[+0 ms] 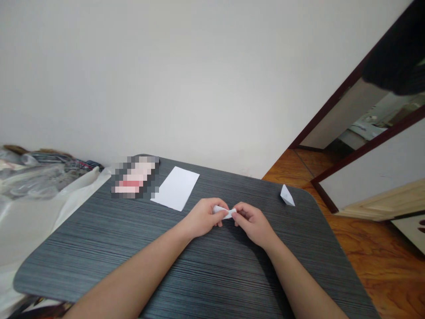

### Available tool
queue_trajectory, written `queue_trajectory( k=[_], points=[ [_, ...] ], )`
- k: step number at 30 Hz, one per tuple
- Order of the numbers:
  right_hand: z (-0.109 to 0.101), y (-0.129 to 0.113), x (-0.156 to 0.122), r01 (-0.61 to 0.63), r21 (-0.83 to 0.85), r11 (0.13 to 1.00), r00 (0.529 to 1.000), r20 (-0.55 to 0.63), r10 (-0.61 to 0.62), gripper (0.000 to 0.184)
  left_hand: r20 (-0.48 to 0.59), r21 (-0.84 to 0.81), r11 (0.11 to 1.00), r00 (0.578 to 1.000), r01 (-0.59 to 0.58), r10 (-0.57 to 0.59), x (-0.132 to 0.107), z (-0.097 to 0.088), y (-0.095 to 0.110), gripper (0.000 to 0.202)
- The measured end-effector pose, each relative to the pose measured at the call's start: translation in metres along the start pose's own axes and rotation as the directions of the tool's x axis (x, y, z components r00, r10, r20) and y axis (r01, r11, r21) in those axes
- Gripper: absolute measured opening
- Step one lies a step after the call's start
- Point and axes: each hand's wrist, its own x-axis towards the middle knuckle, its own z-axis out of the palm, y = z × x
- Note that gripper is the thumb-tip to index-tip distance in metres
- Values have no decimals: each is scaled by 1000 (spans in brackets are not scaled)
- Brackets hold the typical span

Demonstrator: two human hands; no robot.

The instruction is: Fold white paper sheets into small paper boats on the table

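Observation:
Between my two hands is a small piece of folded white paper [229,214], held just above the dark table. My left hand [205,217] pinches its left end, thumb in front and fingers behind. At the other end, my right hand [254,223] grips the paper between thumb and curled fingers. My fingers hide part of the folds. A flat stack or sheet of white paper [175,188] lies beyond my left hand. Off to the right stands a small folded white paper shape [287,196] with a pointed top.
The dark wood-grain table [186,270] has rounded corners and backs onto a white wall [199,88]. A blurred-out pinkish item [135,177] lies at the back left. Plastic-covered bedding [43,181] is beside the table's left edge. Wooden floor [381,261] and a doorway are at right.

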Motion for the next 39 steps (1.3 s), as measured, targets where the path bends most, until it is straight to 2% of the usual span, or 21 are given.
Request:
queue_trajectory(
  k=[13,17,20,27,39],
  points=[
    [1,3,1,-21,104,994,999,35,17,15,-7,-58,998,1000,-1,0,0,1,-2,22],
    [1,1,1,83,67,994,997,-16,-82,13,-2,-27,1000,1000,-14,14,0,1,-3,22],
    [0,-1,2,115,36,993,993,-32,-114,15,-7,-14,1000,1000,-12,12,1,1,-4,23],
    [-1,-4,1,128,-1,992,991,-45,-128,17,30,46,999,1000,2,-4,0,1,1,31],
    [-5,-7,2,85,-59,995,996,-18,-86,21,29,9,1000,999,-14,14,-1,0,2,21]
  ],
)
